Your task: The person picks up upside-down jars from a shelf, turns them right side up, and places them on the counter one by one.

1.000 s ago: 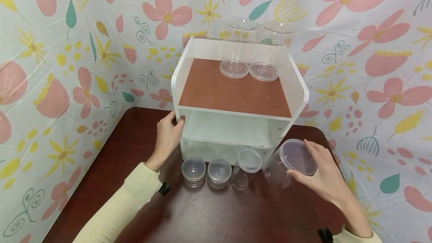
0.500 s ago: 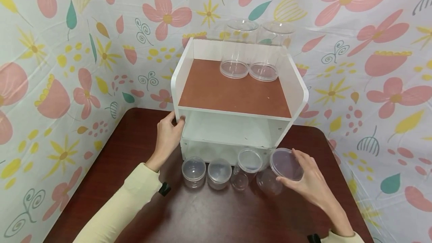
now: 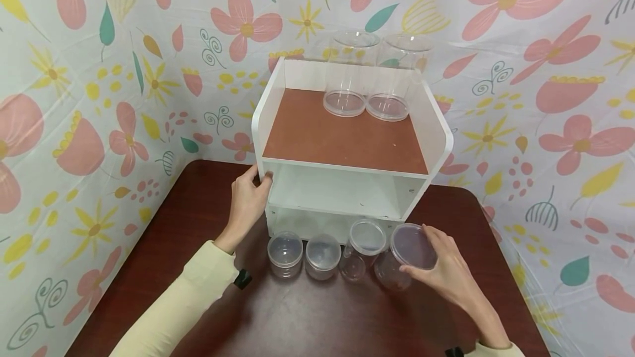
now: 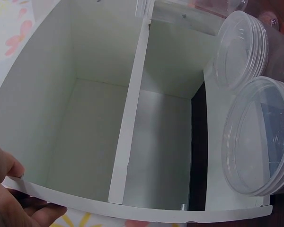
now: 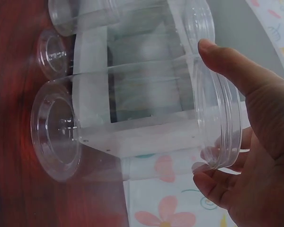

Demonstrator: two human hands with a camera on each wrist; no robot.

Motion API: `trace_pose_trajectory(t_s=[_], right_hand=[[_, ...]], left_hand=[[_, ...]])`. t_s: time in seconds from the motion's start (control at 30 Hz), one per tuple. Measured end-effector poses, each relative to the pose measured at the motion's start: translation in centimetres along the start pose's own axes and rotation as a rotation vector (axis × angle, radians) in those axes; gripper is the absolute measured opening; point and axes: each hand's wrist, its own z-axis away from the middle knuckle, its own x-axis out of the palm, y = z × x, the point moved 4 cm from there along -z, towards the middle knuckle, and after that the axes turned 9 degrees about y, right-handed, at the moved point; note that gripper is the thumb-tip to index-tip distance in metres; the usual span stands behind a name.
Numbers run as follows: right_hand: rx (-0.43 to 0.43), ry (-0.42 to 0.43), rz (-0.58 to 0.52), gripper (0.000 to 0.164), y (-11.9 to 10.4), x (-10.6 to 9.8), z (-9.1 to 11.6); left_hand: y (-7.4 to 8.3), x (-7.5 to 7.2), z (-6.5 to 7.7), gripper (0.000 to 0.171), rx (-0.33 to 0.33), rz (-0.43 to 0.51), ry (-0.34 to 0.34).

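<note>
My right hand (image 3: 446,269) grips a tall clear plastic jar (image 3: 394,273) round its lid, thumb on one side and fingers on the other. In the right wrist view the jar's base (image 5: 57,130) is right at the dark tabletop. On the left, my left hand (image 3: 248,200) pinches the side panel of a white shelf unit (image 3: 342,165), thumb on the inner face and fingers outside. A slimmer tall lidded jar (image 3: 366,241) stands just left of the gripped one. Two short lidded jars (image 3: 285,252) continue the row in front of the shelf.
Two tall clear jars (image 3: 344,76) stand on the shelf's brown top board (image 3: 342,136). Below it are white compartments (image 4: 94,137). The dark red wooden table (image 3: 317,318) meets a flower-patterned cloth backdrop (image 3: 163,59) behind and at both sides.
My right hand has brought the tall jar leftward and down, to the right end of the jar row. The left hand stays on the shelf panel.
</note>
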Motion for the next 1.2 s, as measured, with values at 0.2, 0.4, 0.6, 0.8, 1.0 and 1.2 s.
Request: trace_pose_trajectory(t_s=[0.2, 0.4, 0.6, 0.8, 1.0, 1.2], right_hand=[[0.014, -0.01, 0.005, 0.104, 0.0, 0.5, 0.3], [0.016, -0.008, 0.006, 0.104, 0.0, 0.9, 0.7], [0.013, -0.001, 0.001, 0.105, 0.0, 1.1, 0.8], [0.001, 0.009, 0.007, 0.105, 0.2, 1.4, 0.9], [0.007, -0.002, 0.021, 0.108, 0.2, 1.6, 0.8], [0.007, -0.011, 0.015, 0.111, 0.2, 1.6, 0.8]], left_hand=[[0.0, 0.0, 0.0, 0.026, 0.002, 0.001, -0.002], [-0.1, 0.0, 0.1, 0.026, 0.0, 0.006, -0.005], [-0.1, 0.0, 0.2, 0.024, 0.005, 0.018, -0.012], [0.0, 0.1, 0.1, 0.025, 0.008, 0.015, -0.009], [0.0, 0.0, 0.1, 0.025, 0.007, 0.006, -0.005], [0.0, 0.1, 0.1, 0.021, 0.013, -0.014, 0.006]])
